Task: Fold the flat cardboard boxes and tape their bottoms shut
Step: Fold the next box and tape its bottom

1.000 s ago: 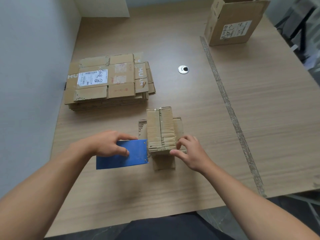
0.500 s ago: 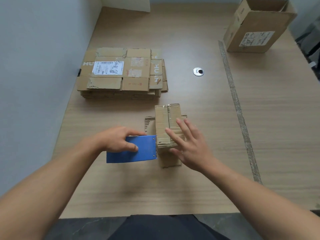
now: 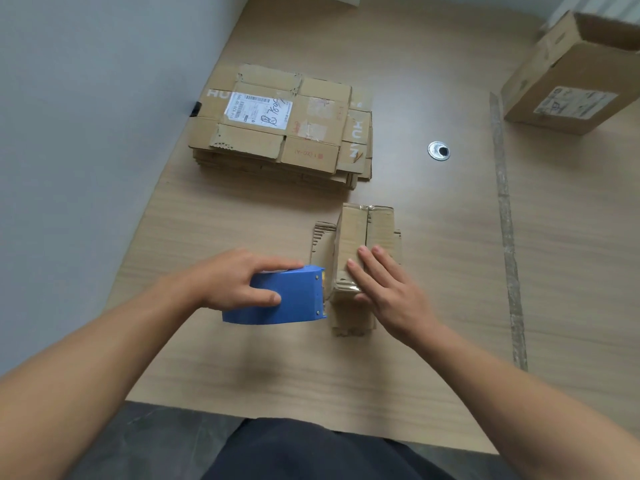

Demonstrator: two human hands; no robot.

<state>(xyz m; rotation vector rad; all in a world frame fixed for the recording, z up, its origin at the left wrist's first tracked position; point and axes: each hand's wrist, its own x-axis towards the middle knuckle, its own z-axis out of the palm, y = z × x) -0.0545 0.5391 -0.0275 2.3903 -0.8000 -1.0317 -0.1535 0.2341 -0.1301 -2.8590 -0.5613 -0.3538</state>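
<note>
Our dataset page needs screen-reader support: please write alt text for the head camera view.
A person's right hand lies flat on a small folded cardboard box on a wooden table, while the left hand grips a blue tape dispenser beside it. A stack of flat boxes lies beyond, and a larger open box stands at far right.

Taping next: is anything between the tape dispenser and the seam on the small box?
Yes: the right hand lies flat on the small box, fingers covering the near part of the seam. The tape dispenser, held by the left hand, sits close against the box's left side, nothing between them.
</note>
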